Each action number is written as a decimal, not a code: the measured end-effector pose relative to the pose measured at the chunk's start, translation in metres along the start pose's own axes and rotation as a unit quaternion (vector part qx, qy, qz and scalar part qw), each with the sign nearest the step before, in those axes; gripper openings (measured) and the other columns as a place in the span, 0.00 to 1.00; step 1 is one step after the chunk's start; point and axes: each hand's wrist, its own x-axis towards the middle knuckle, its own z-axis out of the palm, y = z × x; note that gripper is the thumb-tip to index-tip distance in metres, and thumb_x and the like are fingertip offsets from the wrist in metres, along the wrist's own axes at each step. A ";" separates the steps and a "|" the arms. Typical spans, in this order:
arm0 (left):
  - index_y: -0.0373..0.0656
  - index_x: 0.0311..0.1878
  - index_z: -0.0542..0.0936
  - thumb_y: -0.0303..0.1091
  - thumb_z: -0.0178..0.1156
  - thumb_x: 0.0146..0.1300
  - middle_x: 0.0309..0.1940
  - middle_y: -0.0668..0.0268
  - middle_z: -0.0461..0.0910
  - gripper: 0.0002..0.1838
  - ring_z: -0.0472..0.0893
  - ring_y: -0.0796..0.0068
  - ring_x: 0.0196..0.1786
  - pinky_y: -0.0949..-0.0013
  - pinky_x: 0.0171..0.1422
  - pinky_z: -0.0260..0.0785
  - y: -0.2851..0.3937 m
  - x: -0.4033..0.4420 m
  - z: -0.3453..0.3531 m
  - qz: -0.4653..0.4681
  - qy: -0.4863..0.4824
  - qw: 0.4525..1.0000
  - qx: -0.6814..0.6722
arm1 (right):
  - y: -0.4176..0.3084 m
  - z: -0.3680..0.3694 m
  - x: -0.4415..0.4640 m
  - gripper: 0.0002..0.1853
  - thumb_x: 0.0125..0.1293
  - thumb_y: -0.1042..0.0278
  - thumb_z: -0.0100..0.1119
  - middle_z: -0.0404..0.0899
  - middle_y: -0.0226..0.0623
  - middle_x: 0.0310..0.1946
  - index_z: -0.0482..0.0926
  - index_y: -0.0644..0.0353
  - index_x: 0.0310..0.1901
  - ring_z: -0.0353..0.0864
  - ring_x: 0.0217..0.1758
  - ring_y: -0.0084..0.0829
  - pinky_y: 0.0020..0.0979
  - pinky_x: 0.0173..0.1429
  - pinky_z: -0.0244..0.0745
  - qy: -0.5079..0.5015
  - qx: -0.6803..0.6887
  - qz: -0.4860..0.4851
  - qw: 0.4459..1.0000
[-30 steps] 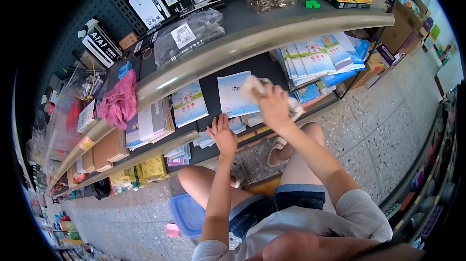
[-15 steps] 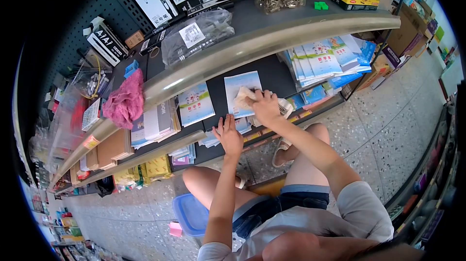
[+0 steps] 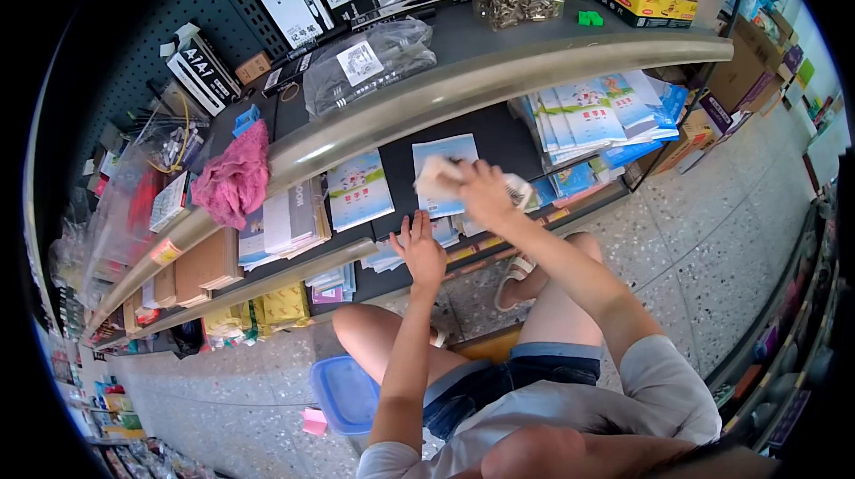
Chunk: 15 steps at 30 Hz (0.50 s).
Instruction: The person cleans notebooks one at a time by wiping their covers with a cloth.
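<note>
Our right hand (image 3: 489,198) presses a bunched, pale cloth (image 3: 440,178) onto a blue-and-white booklet (image 3: 445,151) on the lower shelf (image 3: 403,178), fingers curled over the fabric. Our left hand (image 3: 419,249) lies at the booklet's near left corner, fingers slightly spread, holding nothing visible.

Pink cloth (image 3: 233,174); blue-and-white booklet (image 3: 359,189); speckled grey floor (image 3: 663,256).

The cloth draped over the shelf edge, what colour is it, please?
The cloth is pink, seen best in the head view.
</note>
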 end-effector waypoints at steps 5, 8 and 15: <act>0.39 0.61 0.73 0.20 0.57 0.48 0.62 0.64 0.71 0.31 0.65 0.57 0.67 0.38 0.72 0.43 -0.003 0.000 -0.002 0.015 -0.005 1.000 0.009 | -0.022 0.037 0.006 0.21 0.59 0.65 0.52 0.72 0.36 0.49 0.80 0.38 0.54 0.72 0.50 0.41 0.43 0.50 0.67 0.004 0.021 -0.075 0.997; 0.39 0.62 0.72 0.21 0.57 0.48 0.63 0.63 0.70 0.32 0.64 0.57 0.67 0.37 0.72 0.43 -0.002 0.001 -0.001 0.018 -0.002 1.000 0.006 | -0.003 0.053 0.026 0.16 0.60 0.62 0.51 0.73 0.34 0.44 0.82 0.41 0.49 0.72 0.50 0.41 0.45 0.50 0.66 0.024 -0.013 -0.072 0.997; 0.41 0.64 0.71 0.21 0.55 0.52 0.63 0.64 0.71 0.31 0.65 0.58 0.68 0.38 0.72 0.44 0.000 0.001 -0.003 0.009 -0.008 1.000 0.010 | 0.037 0.075 0.083 0.17 0.68 0.60 0.45 0.70 0.35 0.52 0.79 0.38 0.55 0.68 0.57 0.41 0.45 0.54 0.62 -0.072 -0.053 -0.017 0.996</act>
